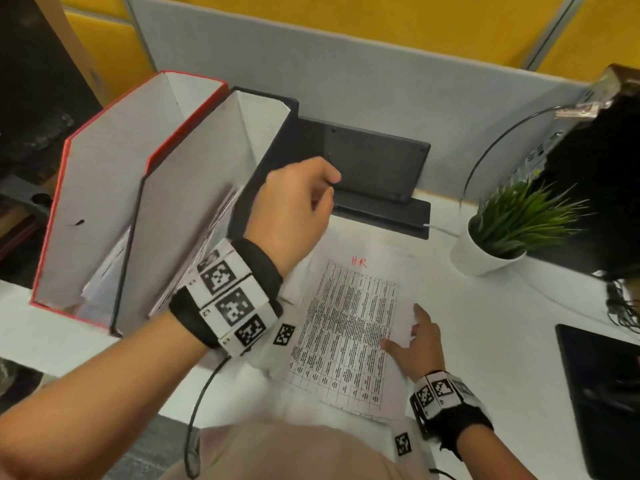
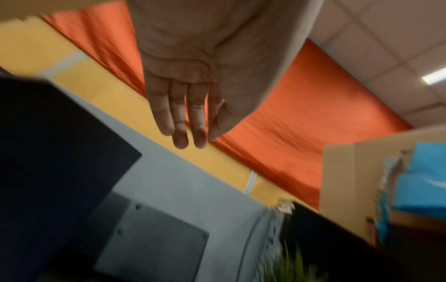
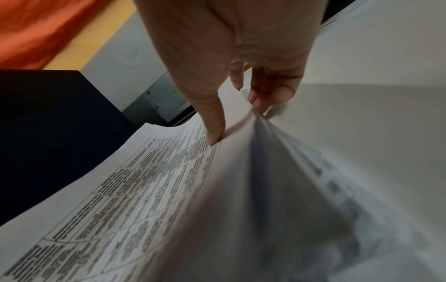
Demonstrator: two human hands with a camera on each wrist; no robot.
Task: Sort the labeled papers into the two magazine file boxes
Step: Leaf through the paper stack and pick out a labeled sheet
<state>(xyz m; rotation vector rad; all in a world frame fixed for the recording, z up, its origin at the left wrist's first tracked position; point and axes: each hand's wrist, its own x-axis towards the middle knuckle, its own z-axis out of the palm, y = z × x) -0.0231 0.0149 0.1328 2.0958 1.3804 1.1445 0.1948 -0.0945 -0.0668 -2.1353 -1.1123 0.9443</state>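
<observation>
Head view: right hand pinches the edge of the top HR paper, thumb on top, stack lying on the white surface. Left hand hovers empty, fingers straight, by the dark file box; red file box just left of it.

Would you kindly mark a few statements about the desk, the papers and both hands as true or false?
1. The top sheet is labelled "HR" in red. True.
2. The right hand pinches the sheet's edge, thumb on top. True.
3. The left hand grips a paper. False: it is empty, with straight fingers in the left wrist view.
4. Both file boxes are empty. False: papers stand in the red box and in the dark box.
5. A potted plant stands on the desk to the right of the papers. True.
</observation>
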